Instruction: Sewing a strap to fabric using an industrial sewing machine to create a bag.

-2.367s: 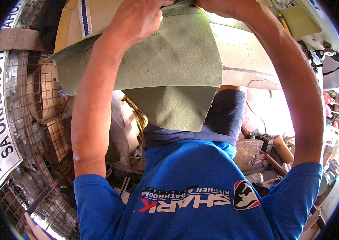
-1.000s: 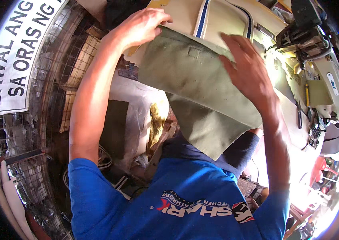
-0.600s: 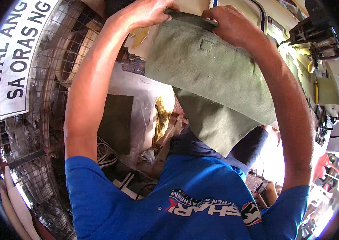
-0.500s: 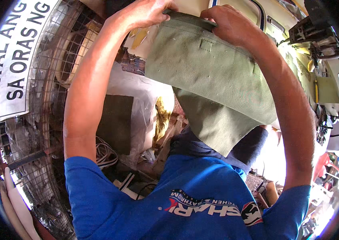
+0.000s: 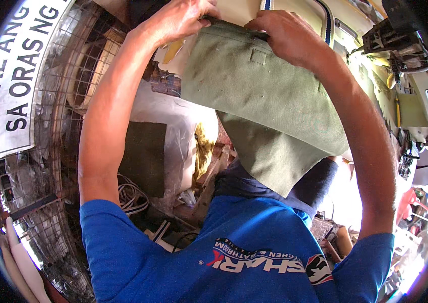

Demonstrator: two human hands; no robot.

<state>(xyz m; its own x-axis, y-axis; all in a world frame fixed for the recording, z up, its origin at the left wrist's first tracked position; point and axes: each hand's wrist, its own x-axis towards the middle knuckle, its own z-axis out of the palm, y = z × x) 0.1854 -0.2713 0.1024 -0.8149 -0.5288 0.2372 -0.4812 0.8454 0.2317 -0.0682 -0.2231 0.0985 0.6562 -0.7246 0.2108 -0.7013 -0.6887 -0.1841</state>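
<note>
A large olive-green fabric piece [image 5: 254,83] hangs over my lap, with a stitched square mark near its upper edge and a pointed lower flap. At the far left end of that edge my left hand [image 5: 187,19] has its fingers closed on the cloth. My right hand [image 5: 286,34] grips the same edge a little to the right, thumb and fingers bent over it. Between the two hands the edge looks dark and folded. My right hand hides part of the fabric's right side.
A sewing machine [image 5: 396,48] stands at upper right on a pale table. Wire mesh [image 5: 47,166] with a white sign [image 5: 14,86] runs along the left. A dark green cloth piece [image 5: 144,159] lies by clear plastic, above coiled white cord [image 5: 132,196]. A blue-and-white strap [image 5: 328,25] loops at the top.
My right hand has slid slightly left along the fabric's edge, closer to my left hand. The fabric's top has shifted a little left and hangs otherwise much the same.
</note>
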